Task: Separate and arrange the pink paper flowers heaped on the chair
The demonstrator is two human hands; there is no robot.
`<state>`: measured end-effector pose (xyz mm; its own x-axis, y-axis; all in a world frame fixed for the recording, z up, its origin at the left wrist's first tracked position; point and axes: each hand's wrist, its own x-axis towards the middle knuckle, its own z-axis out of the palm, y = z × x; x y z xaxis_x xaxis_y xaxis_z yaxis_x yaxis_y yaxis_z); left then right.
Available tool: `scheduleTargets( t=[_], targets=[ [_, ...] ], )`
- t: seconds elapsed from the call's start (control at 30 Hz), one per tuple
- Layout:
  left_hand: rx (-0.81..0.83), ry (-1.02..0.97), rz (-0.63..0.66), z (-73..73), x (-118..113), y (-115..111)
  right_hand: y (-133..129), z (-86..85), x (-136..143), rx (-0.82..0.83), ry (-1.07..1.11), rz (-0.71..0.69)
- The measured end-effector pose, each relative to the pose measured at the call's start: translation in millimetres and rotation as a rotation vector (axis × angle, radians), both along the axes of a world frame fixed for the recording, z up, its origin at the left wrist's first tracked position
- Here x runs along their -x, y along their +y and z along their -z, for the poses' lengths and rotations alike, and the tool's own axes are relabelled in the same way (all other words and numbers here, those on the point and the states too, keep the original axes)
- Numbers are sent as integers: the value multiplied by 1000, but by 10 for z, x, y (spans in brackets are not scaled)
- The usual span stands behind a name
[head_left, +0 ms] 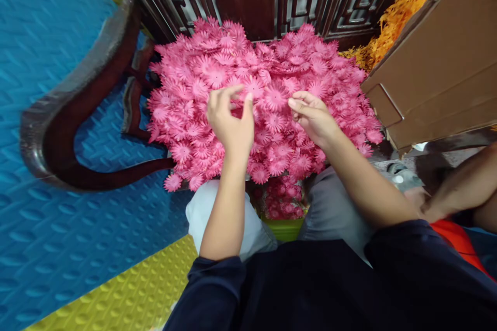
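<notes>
Pink flowers (275,123) are lying under left hand (232,114), open and empty, and right hand (310,114), fingertips pinched, hold unclear.

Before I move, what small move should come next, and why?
I'd probably bring the left hand toward the pink flower at the fingertips of the right hand. The right thumb and finger seem to pinch only its edge, while the left thumb and fingers stand apart over the flower pile, apparently holding nothing.
</notes>
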<state>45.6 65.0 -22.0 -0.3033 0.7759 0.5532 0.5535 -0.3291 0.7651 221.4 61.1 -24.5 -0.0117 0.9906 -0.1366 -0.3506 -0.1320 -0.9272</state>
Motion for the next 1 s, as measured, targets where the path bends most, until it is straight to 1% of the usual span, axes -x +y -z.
scheduleTargets(
  t=[0.07,0.1,0.13,0.17,0.33,0.53,0.67,0.8,1.0],
  targets=[
    [33,35,200,-20,-103,-72,-30,-30,44,23,17,-6],
    [53,34,279,-24,-147,-97,-42,-41,60,32,18,-15],
    [75,31,332,-26,-183,-115,-50,-48,70,37,16,-27],
    [95,24,357,-24,-211,-125,-54,-52,74,39,14,-41],
    [149,-45,370,3,-262,-123,-49,-47,53,32,10,-95],
    [93,-157,414,44,-289,-122,-57,-76,58,45,37,-93],
    [81,-204,409,93,-309,-116,-63,-82,70,56,63,-87],
    [56,-224,390,137,-335,-110,-64,-77,71,45,61,-81],
    [41,-210,365,154,-350,-116,-70,-87,75,42,44,-95]
  ],
)
